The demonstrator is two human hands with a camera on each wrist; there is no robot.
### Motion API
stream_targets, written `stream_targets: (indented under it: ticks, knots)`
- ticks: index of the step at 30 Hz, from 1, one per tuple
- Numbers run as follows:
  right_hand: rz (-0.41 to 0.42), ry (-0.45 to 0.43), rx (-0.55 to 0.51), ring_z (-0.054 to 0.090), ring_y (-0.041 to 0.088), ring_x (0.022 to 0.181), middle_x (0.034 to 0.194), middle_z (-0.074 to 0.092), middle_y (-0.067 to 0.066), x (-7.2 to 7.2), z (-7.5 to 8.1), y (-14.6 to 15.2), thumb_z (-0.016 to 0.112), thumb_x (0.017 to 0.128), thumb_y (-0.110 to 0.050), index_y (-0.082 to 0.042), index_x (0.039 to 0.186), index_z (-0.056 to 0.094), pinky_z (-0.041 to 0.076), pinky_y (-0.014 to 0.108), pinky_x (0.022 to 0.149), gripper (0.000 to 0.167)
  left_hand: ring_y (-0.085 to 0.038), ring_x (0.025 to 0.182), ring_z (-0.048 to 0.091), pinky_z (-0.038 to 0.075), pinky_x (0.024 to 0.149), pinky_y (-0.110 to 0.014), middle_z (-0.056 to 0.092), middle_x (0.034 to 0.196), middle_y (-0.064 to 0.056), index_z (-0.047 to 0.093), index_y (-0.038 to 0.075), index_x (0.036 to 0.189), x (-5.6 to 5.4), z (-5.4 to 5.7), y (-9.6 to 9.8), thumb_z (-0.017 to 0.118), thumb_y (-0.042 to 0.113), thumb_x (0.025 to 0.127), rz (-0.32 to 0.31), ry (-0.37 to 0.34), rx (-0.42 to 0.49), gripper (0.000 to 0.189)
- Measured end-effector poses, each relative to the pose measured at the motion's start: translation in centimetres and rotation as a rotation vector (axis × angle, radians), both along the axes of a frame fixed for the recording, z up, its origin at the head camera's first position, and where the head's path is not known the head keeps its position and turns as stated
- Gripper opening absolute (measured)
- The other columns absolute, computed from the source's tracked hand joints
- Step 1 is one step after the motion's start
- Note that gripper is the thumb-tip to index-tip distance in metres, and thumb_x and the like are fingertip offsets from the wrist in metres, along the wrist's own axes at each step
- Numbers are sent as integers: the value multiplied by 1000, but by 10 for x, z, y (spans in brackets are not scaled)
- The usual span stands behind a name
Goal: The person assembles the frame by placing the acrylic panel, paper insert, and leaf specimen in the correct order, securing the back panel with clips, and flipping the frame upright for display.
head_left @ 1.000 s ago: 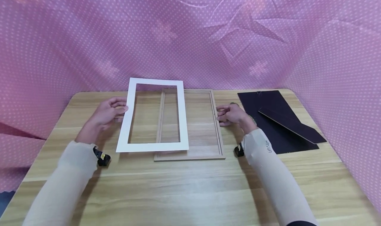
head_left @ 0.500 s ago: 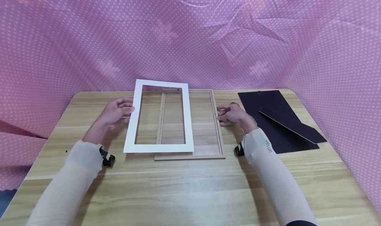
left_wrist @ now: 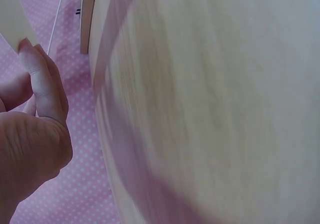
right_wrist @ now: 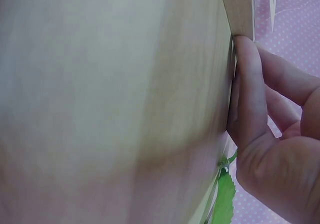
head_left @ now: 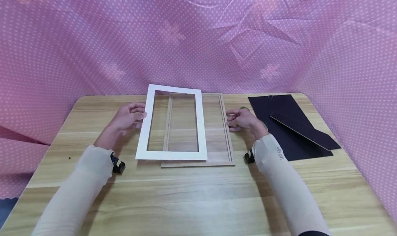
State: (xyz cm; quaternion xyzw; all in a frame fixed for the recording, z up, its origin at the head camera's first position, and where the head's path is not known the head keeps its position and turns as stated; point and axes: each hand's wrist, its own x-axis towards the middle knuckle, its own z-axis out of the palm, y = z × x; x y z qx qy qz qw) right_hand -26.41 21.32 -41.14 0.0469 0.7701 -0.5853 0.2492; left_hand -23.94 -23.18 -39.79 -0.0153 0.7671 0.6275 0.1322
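In the head view my left hand (head_left: 127, 118) pinches the left edge of a white picture mat (head_left: 170, 155), a flat rectangular border with a cut-out middle. The mat is slightly tilted and overlaps the left part of a light wooden picture frame (head_left: 229, 146) lying flat on the table. The left wrist view shows thumb and fingers at the mat's edge (left_wrist: 12, 21). At the frame's right side rests my right hand (head_left: 243, 118), fingertips against the outer rail. The right wrist view has those fingers (right_wrist: 250, 78) right at the wooden edge (right_wrist: 237, 8).
A black backing board (head_left: 273, 106) with its easel leg (head_left: 302, 130) folded out lies at the right. Green leaves (right_wrist: 224, 196) show behind my right hand. Pink dotted cloth (head_left: 198, 39) hangs around the wooden table (head_left: 186, 201).
My left hand has carried the white mat to the right, so it covers more of the wooden frame. The right hand, the frame and the black backing board have stayed in place.
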Motion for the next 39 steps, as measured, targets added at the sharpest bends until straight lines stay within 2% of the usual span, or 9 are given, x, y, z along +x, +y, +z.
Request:
stream_targets:
  ticks: [4, 15, 19, 25, 32, 39]
  knots:
    - [-5, -8, 4, 66, 14, 84, 116, 55, 16, 0, 0, -1, 63, 94, 11, -2, 152, 43, 64, 30, 82, 63, -11, 84, 64, 63, 72, -25, 58, 114, -4, 40, -8, 145, -2, -3, 4, 57, 2, 101, -8, 1, 6, 48]
    - [-12, 2, 17, 65, 16, 88, 116, 55, 17, 1, -1, -2, 62, 95, 10, -2, 151, 45, 64, 30, 82, 60, -11, 79, 60, 59, 65, -20, 56, 116, -7, 39, -7, 145, -6, -6, 15, 57, -2, 100, -18, -53, 62, 49]
    - [-18, -2, 22, 65, 16, 88, 116, 55, 16, 1, 0, -2, 62, 95, 10, -3, 151, 46, 64, 31, 83, 59, -11, 80, 62, 61, 68, -22, 57, 115, -7, 39, -7, 145, -9, -8, 20, 58, -2, 99, -23, -66, 73, 50]
    - [-10, 12, 25, 65, 17, 88, 113, 56, 15, 0, 0, -3, 62, 95, 10, -1, 150, 46, 65, 32, 82, 59, -12, 81, 61, 60, 66, -22, 57, 115, -6, 39, -6, 145, -13, -9, 25, 57, -3, 100, -34, -81, 84, 48]
    - [-28, -5, 13, 67, 15, 84, 112, 57, 13, -2, -1, -3, 62, 94, 11, -1, 150, 45, 65, 30, 79, 60, -15, 86, 62, 63, 77, -28, 55, 120, -10, 41, -4, 145, -15, -11, 32, 58, -1, 99, -50, -81, 53, 49]
    - [-27, -15, -9, 67, 15, 86, 113, 55, 13, -2, 0, -3, 62, 93, 15, -1, 151, 45, 65, 30, 81, 63, -16, 86, 64, 65, 81, -33, 56, 123, -13, 40, -5, 146, -17, -14, 37, 58, -2, 99, -48, -92, 71, 50]
